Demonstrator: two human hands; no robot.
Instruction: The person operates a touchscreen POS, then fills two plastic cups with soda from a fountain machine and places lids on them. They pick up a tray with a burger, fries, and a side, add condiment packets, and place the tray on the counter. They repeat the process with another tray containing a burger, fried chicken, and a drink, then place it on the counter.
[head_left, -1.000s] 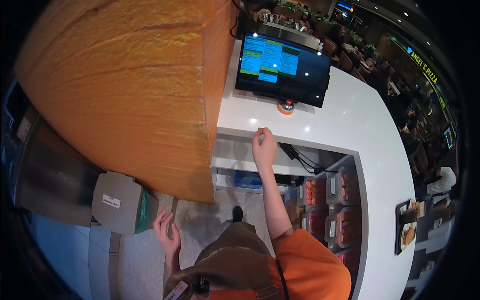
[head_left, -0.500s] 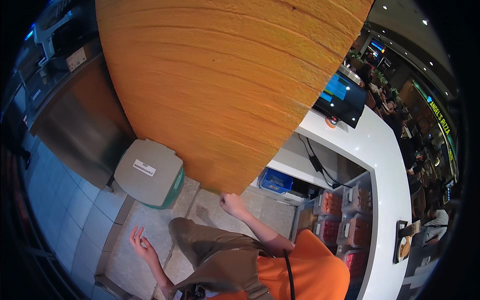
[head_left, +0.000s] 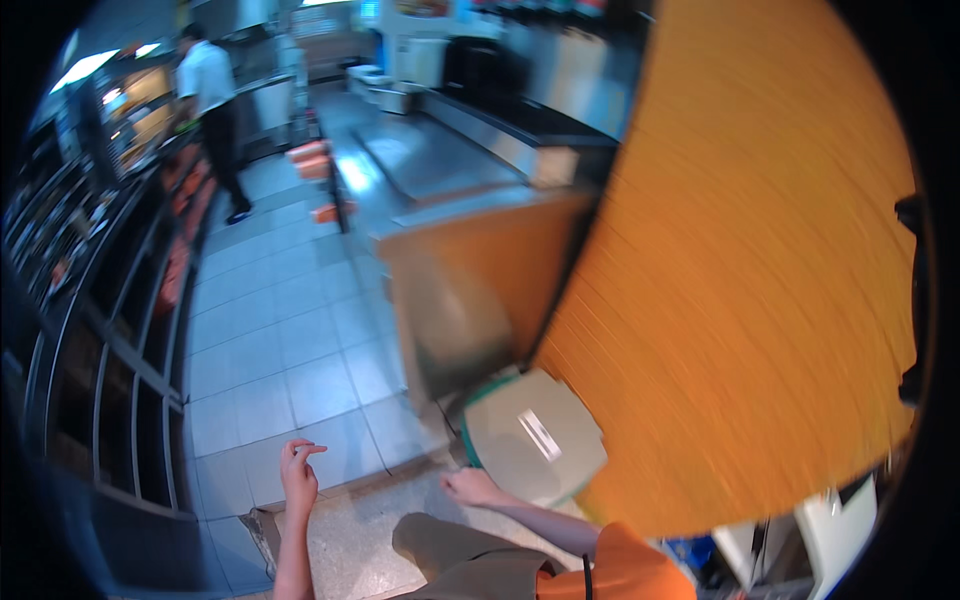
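My left hand (head_left: 300, 468) is raised in front of me over the tiled floor, fingers loosely bent and apart, with nothing in it. The fingers of my right hand (head_left: 468, 487) are curled closed, and no object shows in them. Just beyond that hand stands a bin (head_left: 515, 440) with a grey-beige lid, a green body and a white label. The hand appears in front of the bin's near left edge; whether they touch, I cannot tell.
An orange wall (head_left: 740, 250) rises on the right behind the bin. Ahead runs a steel counter (head_left: 460, 170). Dark shelving (head_left: 110, 370) lines the left of the tiled aisle (head_left: 290, 350). A person (head_left: 208, 90) in a white top stands farther down it. A step edge (head_left: 400, 470) crosses the floor.
My view has swung left, from the wall and white counter to the tiled aisle. The bin now appears right of centre. My left hand's fingers stay apart; my right hand stays closed.
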